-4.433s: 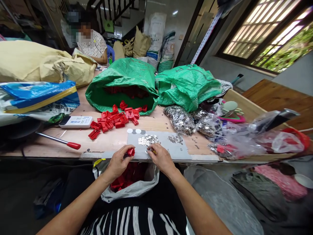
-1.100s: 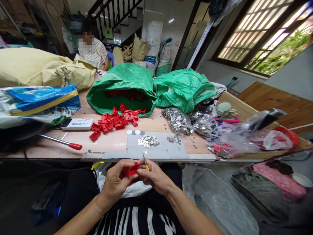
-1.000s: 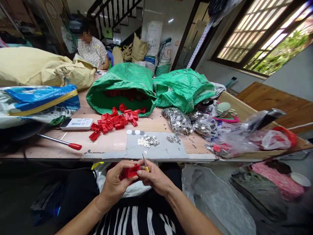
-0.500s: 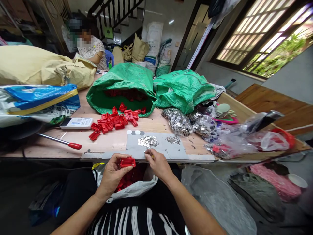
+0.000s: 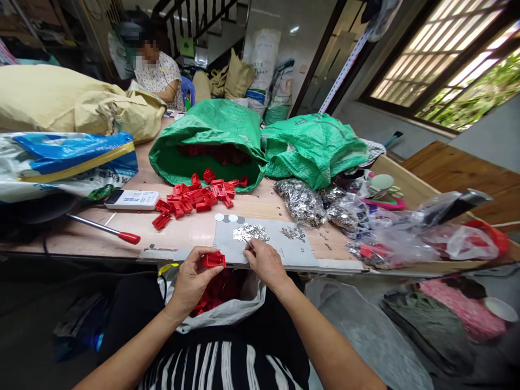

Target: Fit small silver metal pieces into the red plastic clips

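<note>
Currently, the left hand (image 5: 190, 281) is partly curled, pinching one red plastic part (image 5: 214, 259) between thumb and fingers; the part is held at the near edge of the bench (image 5: 190, 230), by the near left corner of the grey mat (image 5: 284, 254), above the white bag (image 5: 231, 318). The right hand (image 5: 266, 264) is nearly closed, thumb and fingertips drawn together around a slim tool (image 5: 249, 242), mostly hidden, at the near side of the bright metal pieces (image 5: 248, 233). Whether the tool touches them cannot be determined. A smaller metal pile (image 5: 293, 233) lies towards the mat's right edge. Beyond the mat's far left corner, loose red parts (image 5: 199, 197) spread from the mouth of a green sack (image 5: 219, 119).
</note>
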Available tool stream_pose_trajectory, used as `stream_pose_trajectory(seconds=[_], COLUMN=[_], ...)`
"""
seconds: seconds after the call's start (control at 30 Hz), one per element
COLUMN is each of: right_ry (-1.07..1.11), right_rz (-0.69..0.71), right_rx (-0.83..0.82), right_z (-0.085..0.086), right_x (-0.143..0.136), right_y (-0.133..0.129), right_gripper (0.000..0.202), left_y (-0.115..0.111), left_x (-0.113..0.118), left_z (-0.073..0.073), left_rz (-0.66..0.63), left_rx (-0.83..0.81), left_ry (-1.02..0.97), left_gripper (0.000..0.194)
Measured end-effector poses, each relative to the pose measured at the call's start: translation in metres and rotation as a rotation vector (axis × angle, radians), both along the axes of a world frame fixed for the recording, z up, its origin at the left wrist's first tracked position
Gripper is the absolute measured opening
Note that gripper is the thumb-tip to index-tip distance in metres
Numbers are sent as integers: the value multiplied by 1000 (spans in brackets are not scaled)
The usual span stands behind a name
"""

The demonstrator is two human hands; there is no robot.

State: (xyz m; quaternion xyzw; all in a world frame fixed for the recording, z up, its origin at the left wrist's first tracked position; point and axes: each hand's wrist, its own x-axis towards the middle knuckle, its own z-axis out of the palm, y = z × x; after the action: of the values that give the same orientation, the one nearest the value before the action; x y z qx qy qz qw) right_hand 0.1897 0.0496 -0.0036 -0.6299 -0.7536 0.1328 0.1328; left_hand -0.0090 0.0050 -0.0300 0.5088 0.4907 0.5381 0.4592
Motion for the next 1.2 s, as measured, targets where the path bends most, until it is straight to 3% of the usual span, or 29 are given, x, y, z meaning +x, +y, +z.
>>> stream_pose_trajectory(seconds=[0.3,0.53,0.73,0.83,1.0,1.2], right_ry=[338,461,902,1015,1047,915], right_rz=[158,155,75,47,9,46], right_rx=[-35,-9,-282,-362,-412,-320], right_z=[-3,-2,-4,-3,-2,-2], right_x=[-10,-20,-31,-32,-28,-21], right_y=[-3,-6,-7,-8,-11,-15], right_gripper=[10,8,19,25,26,20], left_y=[2,2,4,4,2,0], left_x=[1,2,6,8,10,12], left_z=[8,6,4,5,7,11], left_rz=[6,-17,-20,-27,-33,-48], left_rx=[18,57,75,75,49,37], left_ry=[-1,45,59,-4,-33,32], left_gripper=[33,31,29,29,31,29])
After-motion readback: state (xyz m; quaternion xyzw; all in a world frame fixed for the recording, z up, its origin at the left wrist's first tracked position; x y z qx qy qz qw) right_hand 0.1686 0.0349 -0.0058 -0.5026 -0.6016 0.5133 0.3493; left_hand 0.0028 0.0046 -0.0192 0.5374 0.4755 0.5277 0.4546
